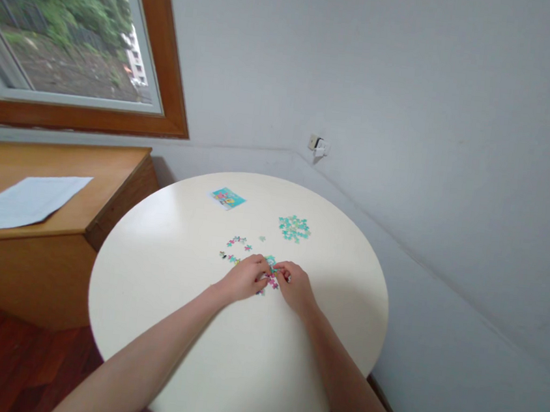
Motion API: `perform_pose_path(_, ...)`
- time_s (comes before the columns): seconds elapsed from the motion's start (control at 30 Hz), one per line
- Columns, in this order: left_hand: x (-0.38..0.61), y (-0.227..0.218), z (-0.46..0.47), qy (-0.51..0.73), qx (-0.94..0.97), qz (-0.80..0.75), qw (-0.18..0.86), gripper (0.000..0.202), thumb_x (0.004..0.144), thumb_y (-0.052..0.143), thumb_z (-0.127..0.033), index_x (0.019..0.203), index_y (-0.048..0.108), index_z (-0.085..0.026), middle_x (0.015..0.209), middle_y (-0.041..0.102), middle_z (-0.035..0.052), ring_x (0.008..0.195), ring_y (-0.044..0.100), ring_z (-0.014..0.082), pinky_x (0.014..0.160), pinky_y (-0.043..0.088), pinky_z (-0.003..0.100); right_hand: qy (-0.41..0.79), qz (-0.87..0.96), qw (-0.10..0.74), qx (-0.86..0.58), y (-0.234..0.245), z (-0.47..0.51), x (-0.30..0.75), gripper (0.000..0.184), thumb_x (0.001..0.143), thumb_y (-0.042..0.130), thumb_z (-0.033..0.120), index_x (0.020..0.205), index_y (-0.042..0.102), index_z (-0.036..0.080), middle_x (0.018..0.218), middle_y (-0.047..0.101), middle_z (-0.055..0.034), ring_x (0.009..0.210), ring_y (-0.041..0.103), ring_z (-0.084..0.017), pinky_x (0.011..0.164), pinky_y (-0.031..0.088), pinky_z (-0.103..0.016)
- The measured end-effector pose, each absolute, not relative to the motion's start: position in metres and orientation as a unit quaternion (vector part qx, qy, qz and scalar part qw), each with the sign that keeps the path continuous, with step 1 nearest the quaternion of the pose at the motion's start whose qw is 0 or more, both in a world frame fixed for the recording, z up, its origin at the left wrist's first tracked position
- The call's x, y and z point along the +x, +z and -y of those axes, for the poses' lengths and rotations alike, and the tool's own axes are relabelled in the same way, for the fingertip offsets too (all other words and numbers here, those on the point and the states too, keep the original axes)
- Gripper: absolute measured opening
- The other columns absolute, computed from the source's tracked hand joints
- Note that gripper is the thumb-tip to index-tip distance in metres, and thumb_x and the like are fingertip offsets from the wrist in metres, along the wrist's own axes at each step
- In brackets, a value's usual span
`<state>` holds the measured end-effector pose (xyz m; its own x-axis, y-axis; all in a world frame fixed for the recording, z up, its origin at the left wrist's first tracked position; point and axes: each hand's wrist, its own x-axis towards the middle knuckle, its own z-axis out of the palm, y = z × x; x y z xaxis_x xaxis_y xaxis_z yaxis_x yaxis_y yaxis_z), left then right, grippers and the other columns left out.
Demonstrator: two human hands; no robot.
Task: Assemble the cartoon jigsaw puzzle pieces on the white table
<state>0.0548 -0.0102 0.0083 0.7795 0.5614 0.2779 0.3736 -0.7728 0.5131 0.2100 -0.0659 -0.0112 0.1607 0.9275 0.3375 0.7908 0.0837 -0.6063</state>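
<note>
Puzzle pieces [273, 282]: likely light, stiff; pinch edges. Left hand [245, 278], right hand [297, 289]: fingers [262, 267] narrow; cannot tell what's held.

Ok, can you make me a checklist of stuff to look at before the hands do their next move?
1. Picture card lying uncovered on the table: ok.
2. Teal pile of pieces lying apart from both hands: ok.
3. Lone piece together with a group: not ok, it lies by itself between the teal pile and the curved row of pieces.
4. Pieces between the hands all in plain sight: not ok, fingers partly cover them.
5. A piece held firmly by the left hand or right hand: cannot tell, too small to see.
</note>
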Motion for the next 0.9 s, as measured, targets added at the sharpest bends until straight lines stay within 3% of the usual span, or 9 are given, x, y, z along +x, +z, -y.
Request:
perform_pose_path(0.4, 0.054, 0.012, 0.012, 0.204, 0.929, -0.255, 0.176, 0.018, 0.074, 0.047, -0.01, 0.068, 0.064, -0.016, 0.081, 0.058, 0.0065, 0.081, 0.053, 0.0172, 0.075, 0.043, 0.028, 0.085, 0.648, 0.369, -0.661, -0.013, 0.066, 0.212, 0.019, 0.073, 0.048, 0.01, 0.078, 0.064, 0.019, 0.071, 0.063, -0.0017, 0.066, 0.053, -0.014, 0.067, 0.04, -0.026)
perform_pose_path(0.73, 0.052, 0.011, 0.008, 0.194, 0.936, -0.261, 0.137, 0.027, 0.072, 0.045, -0.007, 0.077, 0.069, -0.018, 0.091, 0.062, 0.0068, 0.087, 0.055, 0.0188, 0.081, 0.042, 0.033, 0.07, 0.655, 0.399, -0.638, -0.007, 0.07, 0.215, 0.016, 0.074, 0.048, 0.012, 0.073, 0.062, 0.019, 0.067, 0.06, -0.0013, 0.062, 0.052, -0.013, 0.063, 0.041, -0.024)
perform_pose_path(0.9, 0.049, 0.008, 0.008, 0.189, 0.937, -0.258, 0.142, 0.033, 0.072, 0.044, -0.006, 0.086, 0.07, -0.02, 0.1, 0.063, 0.0062, 0.095, 0.055, 0.0211, 0.086, 0.039, 0.038, 0.059, 0.684, 0.338, -0.644, 0.003, 0.079, 0.214, 0.006, 0.072, 0.058, 0.017, 0.069, 0.062, 0.019, 0.066, 0.06, -0.0007, 0.064, 0.053, -0.013, 0.063, 0.04, -0.023)
